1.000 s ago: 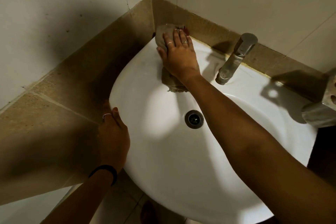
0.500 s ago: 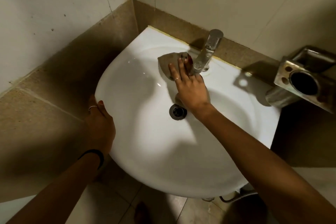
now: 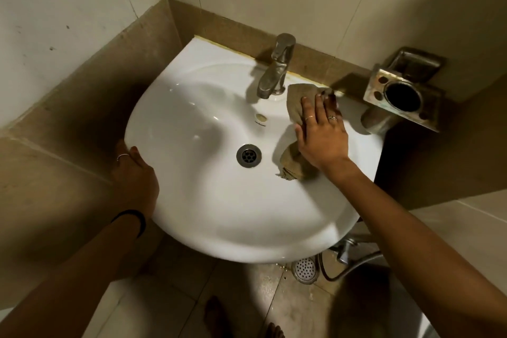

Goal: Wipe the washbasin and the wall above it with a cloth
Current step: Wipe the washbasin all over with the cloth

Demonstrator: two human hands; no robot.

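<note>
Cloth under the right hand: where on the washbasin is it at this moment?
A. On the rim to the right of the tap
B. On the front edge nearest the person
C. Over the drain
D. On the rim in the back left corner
A: the right hand presses the cloth flat on the washbasin rim just right of the tap, well away from the drain.

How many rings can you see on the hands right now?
3. Two sit on the right hand pressing the cloth: one ring, another ring beside it. A third ring is on the left hand at the washbasin rim. Hidden fingers may carry more.
</note>
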